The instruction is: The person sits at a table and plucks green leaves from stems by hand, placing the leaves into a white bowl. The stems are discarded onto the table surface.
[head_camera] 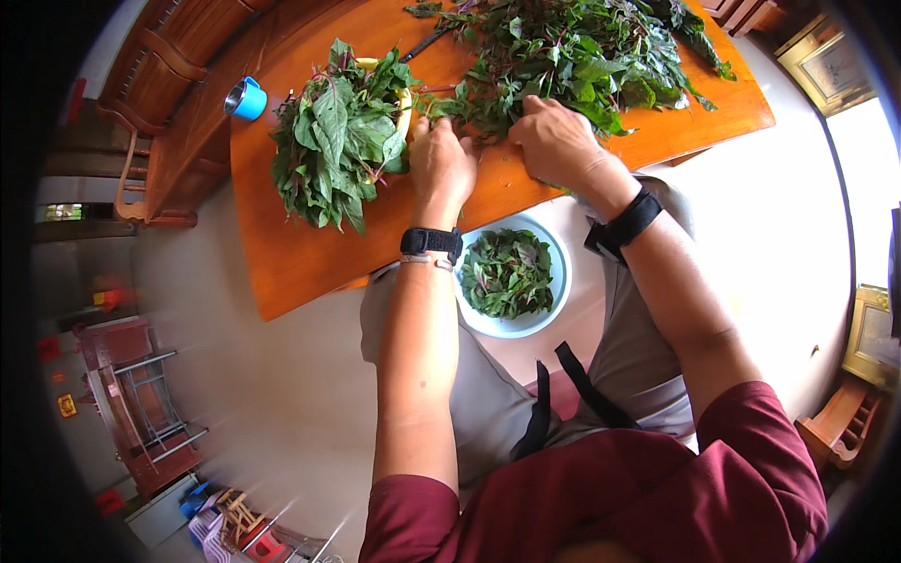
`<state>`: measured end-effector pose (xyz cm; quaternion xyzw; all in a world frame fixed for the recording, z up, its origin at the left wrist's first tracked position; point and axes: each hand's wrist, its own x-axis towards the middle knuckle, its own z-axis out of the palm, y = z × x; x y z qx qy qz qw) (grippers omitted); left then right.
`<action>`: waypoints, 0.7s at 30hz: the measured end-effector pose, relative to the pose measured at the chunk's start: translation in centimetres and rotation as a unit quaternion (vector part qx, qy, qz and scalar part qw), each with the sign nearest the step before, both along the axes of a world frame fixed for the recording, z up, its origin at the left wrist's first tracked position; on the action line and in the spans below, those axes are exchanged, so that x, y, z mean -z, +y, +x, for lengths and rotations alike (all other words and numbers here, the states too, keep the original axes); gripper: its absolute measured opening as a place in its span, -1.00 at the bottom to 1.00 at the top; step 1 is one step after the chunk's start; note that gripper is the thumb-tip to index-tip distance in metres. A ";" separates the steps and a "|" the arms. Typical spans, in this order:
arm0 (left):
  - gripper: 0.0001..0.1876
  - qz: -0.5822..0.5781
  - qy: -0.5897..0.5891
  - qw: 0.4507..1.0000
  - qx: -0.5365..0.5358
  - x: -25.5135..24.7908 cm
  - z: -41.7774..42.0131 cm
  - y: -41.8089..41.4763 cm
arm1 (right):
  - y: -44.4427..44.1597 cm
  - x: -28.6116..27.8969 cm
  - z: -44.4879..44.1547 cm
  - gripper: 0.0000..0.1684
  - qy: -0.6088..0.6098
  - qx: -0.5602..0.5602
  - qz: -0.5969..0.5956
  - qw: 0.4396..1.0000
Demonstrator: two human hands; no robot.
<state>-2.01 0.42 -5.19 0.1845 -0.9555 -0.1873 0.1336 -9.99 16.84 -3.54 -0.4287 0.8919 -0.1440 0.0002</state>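
My left hand (442,165) is at the near edge of the leafy greens, its fingers closed on a thin leafy sprig (450,107). To its right, my right hand (559,144) is curled around some stems at the front of a large heap of leafy greens (584,53); its fingertips are partly hidden. A bit of green (559,187) shows beneath the right palm. Left of my left hand lies a thick bunch of leafy greens (334,141) with reddish stems, with a yellow curved thing (404,112) beside it. Below the table edge, a pale blue basin (561,281) holds plucked leaves (510,271).
The greens lie on an orange-brown wooden table (281,264). A blue mug (246,99) stands at its left edge, near a wooden bench (165,70). A dark, narrow tool (426,43) lies behind the bunch. The basin sits low between my knees. Stacked stools (243,517) are far lower left.
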 end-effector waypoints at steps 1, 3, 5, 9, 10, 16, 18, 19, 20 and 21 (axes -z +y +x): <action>-0.56 0.063 -0.004 0.998 -0.030 -0.2 -0.1 0.1 | 0.0 -0.1 0.3 -0.83 -0.013 -0.001 0.028 1.000; -0.58 0.084 0.013 0.996 -0.028 -0.9 -0.4 0.1 | -0.5 0.7 -0.4 -0.83 -0.011 -0.014 0.018 1.000; -0.63 0.095 0.016 0.995 0.001 -1.6 -0.3 0.6 | -0.7 0.7 -1.3 -0.64 0.043 -0.034 -0.115 0.992; -0.66 0.330 0.026 0.944 0.001 -2.3 0.3 -0.7 | -2.0 -3.8 -0.6 -0.38 0.116 -0.121 -0.263 0.950; -0.64 0.418 0.073 0.905 -0.023 -2.8 0.2 -0.6 | -2.3 -4.0 -0.5 -0.38 0.075 -0.138 -0.308 0.938; -0.47 0.646 0.268 0.714 0.024 -5.5 -0.2 -2.3 | -2.3 -3.5 0.7 -0.63 -0.098 -0.237 -0.277 0.926; -0.55 0.665 0.260 0.699 0.021 -5.6 -0.1 -2.3 | -2.8 -3.3 1.2 -0.69 -0.097 -0.254 -0.295 0.916; -0.64 0.658 0.260 0.706 0.009 -5.3 0.0 -2.4 | -3.0 -3.3 1.2 -0.69 -0.094 -0.261 -0.287 0.917; -0.67 0.659 0.250 0.709 0.005 -5.0 -0.1 -2.6 | -3.1 -3.2 1.2 -0.69 -0.091 -0.267 -0.280 0.918; -0.70 0.659 0.241 0.712 0.000 -4.9 0.0 -2.8 | -3.1 -3.0 1.1 -0.68 -0.088 -0.274 -0.274 0.918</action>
